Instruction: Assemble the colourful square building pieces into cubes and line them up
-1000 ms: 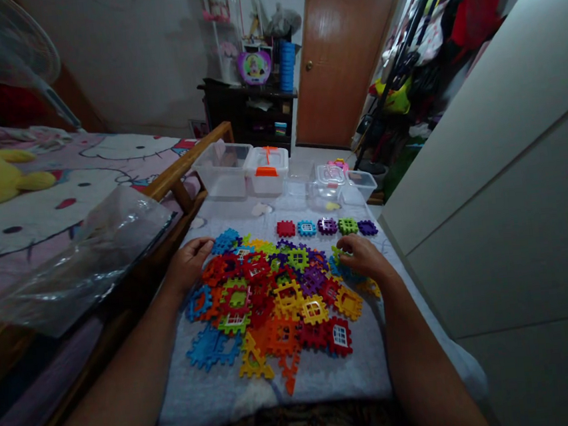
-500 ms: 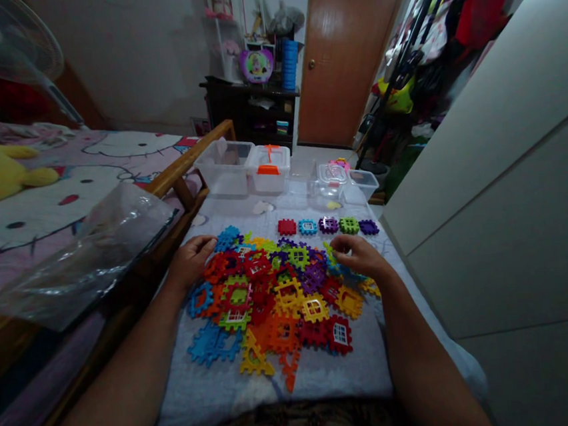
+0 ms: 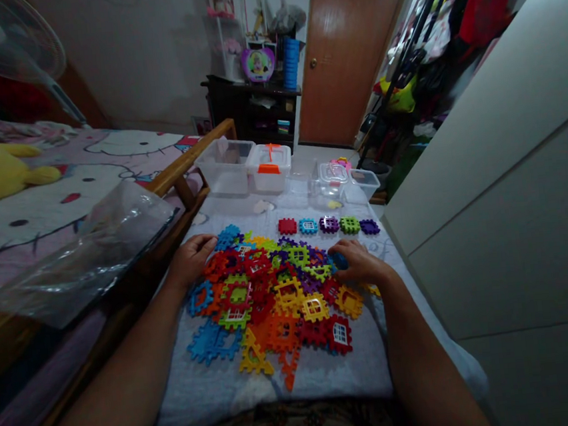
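Note:
A heap of colourful plastic interlocking building pieces (image 3: 275, 331) with toothed edges lies on the cloth between my hands. My right hand (image 3: 362, 262) is at the heap's right side, its fingers closed on a blue building piece (image 3: 339, 260) that they partly cover. Just left of it, a light green triangular piece (image 3: 318, 272) lies on top of the heap. At the heap's left edge rests my left hand (image 3: 192, 258), loosely curled with nothing visible in it, close to some blue pieces (image 3: 227, 237). Beyond the heap, several square pieces (image 3: 329, 224) stand apart in a row.
Clear plastic boxes (image 3: 227, 171) stand at the far end, one with an orange-latched lid (image 3: 268, 169). A wooden bed rail (image 3: 183, 162) and a plastic bag (image 3: 101, 250) flank the left side. White cabinet panels (image 3: 505, 218) rise on the right.
The light green triangular piece has left my right hand and lies on the heap. My right hand has moved slightly down and taken a blue piece. My left hand stays put.

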A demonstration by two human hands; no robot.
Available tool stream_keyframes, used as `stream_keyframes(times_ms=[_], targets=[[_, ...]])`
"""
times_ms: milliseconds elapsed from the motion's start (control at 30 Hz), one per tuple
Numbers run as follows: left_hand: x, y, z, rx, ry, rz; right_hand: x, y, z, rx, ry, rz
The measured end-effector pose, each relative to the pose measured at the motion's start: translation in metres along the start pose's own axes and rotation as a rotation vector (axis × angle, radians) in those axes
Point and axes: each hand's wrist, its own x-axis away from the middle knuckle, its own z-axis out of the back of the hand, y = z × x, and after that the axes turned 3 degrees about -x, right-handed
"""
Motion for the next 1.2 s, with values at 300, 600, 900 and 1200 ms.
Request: stream_keyframes(times_ms=[300, 600, 900, 1200], targets=[[-0.001, -0.001, 0.000, 0.011, -0.029, 0.001, -0.007, 0.007, 0.002, -0.346, 0.207, 0.099], [-0.002, -0.006, -0.001, 0.021, -0.027, -0.026, -0.005, 0.015, 0.006, -0.615, 0.257, 0.011], [-0.002, -0.006, -0.002, 0.012, -0.017, -0.030, 0.008, 0.021, 0.021, -0.248, 0.113, -0.084], [-0.002, -0.006, -0.003, 0.013, -0.007, -0.018, 0.006, 0.017, 0.020, 0.007, -0.015, -0.168]])
